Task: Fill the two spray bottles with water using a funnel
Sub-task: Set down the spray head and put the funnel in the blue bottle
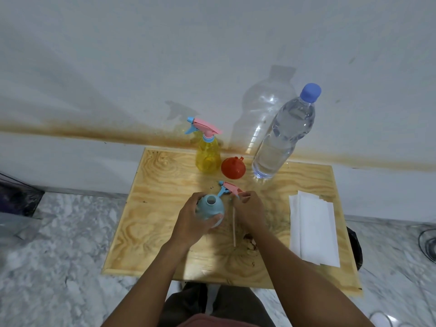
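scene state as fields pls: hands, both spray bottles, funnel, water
left hand: grips blue bottle, standing on table
right hand: holds spray head, off the bottle, tube hanging
blue bottle: neck open
yellow bottle: head on, at back
funnel: on table between yellow bottle and water bottle, untouched
water bottle: capped, holds water
paper: white sheets, right side
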### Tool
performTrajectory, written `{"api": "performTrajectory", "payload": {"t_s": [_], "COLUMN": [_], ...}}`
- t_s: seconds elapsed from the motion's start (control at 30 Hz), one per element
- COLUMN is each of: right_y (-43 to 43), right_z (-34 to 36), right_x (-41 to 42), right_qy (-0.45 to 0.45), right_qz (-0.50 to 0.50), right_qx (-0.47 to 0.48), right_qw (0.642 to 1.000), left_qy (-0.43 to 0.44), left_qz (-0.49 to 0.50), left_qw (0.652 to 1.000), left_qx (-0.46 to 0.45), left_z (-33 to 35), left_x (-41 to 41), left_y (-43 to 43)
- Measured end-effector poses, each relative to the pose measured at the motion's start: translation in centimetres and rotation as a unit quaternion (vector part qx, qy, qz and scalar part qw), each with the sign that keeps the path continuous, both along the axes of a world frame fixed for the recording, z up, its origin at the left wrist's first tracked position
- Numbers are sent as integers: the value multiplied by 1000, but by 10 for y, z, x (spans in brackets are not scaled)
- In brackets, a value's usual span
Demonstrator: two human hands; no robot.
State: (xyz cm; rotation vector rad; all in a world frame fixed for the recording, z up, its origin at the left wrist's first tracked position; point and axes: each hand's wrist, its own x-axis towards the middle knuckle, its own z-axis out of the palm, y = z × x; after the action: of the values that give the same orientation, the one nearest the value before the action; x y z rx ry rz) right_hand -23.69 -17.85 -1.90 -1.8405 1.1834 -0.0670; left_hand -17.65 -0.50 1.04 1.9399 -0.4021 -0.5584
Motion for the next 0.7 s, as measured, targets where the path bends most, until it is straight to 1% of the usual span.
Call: {"api": "performTrajectory", "payload": {"t_s": [0.07, 0.13, 0.2, 0.27, 0.4, 0.7], "right_y": [-8, -19, -29, -37, -42, -43], "right_z": [7, 16, 24, 29, 29, 17], "right_x": [4, 14, 30, 49, 79, 96], "right_qy": [1, -7, -21, -18, 8, -27], "right_qz": [9, 44, 80, 104, 120, 67], "right_qx": [-47, -91, -115, -119, -116, -108], "right_qw": [999, 995, 990, 987, 986, 992], "left_qy": [-2, -2, -3, -1, 6, 22], "left_qz": [-4, -8, -13, -17, -17, -12], "left_qw": [1000, 1000, 1000, 1000, 1000, 1000], "left_qx": [-2, -1, -3, -2, -5, -8], "left_z": [-1, -4, -4, -4, -3, -7], "left_x": [2, 5, 6, 8, 7, 5], "left_y": [1, 2, 2, 2, 2, 2]}}
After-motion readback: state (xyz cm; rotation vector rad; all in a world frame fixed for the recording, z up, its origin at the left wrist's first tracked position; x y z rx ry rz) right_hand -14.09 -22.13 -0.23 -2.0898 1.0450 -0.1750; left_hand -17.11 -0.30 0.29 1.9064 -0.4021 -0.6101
